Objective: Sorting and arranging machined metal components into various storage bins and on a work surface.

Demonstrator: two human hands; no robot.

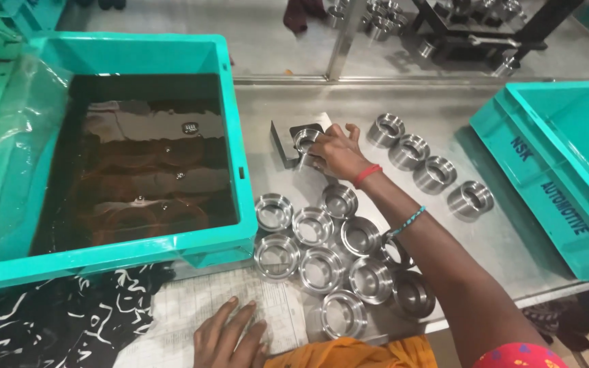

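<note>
The right hand (335,151) grips a shiny round steel ring (306,140) seated in a grey square metal block (282,140); the left hand (230,337) lies flat on paper (192,307).

Shiny steel ring (306,141), round, hollow-centred, seated upright in recess of flat grey metal gauge block (286,140) on steel table, beside teal crate; partly covered by fingers.

White printed paper sheet (240,307) at near table edge; perhaps a form.
</note>
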